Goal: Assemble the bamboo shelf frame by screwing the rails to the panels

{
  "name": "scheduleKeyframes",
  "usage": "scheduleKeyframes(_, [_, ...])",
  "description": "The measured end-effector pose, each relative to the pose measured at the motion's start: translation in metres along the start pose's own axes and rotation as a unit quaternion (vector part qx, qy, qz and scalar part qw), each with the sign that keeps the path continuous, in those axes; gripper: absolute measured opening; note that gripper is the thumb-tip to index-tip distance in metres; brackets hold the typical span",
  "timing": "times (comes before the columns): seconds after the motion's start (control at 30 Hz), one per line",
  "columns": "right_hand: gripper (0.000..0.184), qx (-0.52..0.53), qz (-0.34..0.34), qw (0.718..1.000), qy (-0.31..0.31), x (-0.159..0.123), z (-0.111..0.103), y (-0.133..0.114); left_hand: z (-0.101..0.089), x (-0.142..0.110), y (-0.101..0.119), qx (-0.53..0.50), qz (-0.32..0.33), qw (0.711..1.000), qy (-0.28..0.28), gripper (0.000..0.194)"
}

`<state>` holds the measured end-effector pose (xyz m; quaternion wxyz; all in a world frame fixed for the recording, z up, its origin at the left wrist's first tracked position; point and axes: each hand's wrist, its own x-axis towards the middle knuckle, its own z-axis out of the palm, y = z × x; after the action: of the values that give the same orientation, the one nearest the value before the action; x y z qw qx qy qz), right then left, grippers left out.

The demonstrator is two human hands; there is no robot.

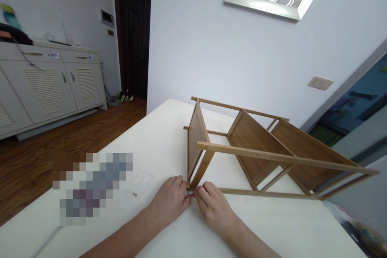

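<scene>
A brown wooden shelf rack [242, 151] lies on its side on the white table [266, 225], its panels standing nearly upright between the rails. My left hand [171, 197] is closed around the near lower corner of the rack, where a rail meets the end panel. Right beside it, the bent fingers of my right hand [211, 205] pinch at the same corner. Something small and shiny shows between the two hands, too small to name, and the fingers hide most of the joint. A small screw [134, 194] lies on the table left of my left hand.
A clear plastic bag [143, 181] lies near the screw. Farther left a blurred-out object [93, 187] with a cable sits by the table's edge. A white wall [187, 48] rises behind the table, and a white cabinet [48, 88] stands across the wooden floor.
</scene>
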<state>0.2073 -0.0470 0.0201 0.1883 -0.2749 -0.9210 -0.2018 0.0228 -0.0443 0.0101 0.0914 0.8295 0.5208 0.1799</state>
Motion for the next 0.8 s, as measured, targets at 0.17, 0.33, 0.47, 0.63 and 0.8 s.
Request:
scheduleKeyframes(0.17, [0.029, 0.003, -0.002, 1.000, 0.005, -0.001, 0.001, 0.000, 0.001, 0.001, 0.000, 0.003, -0.003, 1.000, -0.004, 0.014])
scheduleKeyframes(0.33, [0.028, -0.003, 0.005, 1.000, -0.008, -0.001, 0.000, 0.000, 0.002, 0.000, -0.001, 0.000, -0.008, 1.000, -0.003, 0.018])
scheduleKeyframes(0.47, [0.025, -0.012, -0.011, 0.999, -0.047, 0.005, -0.005, 0.002, 0.004, 0.000, -0.002, -0.007, -0.014, 1.000, -0.008, 0.019])
scheduleKeyframes(0.63, [0.026, -0.004, -0.035, 0.998, -0.049, 0.015, -0.011, 0.007, 0.002, 0.000, -0.008, -0.051, -0.016, 0.998, -0.017, 0.021])
scheduleKeyframes(0.8, [0.019, 0.024, 0.005, 0.998, -0.052, 0.008, -0.019, 0.009, -0.001, 0.002, -0.017, -0.091, -0.015, 0.994, -0.053, 0.022])
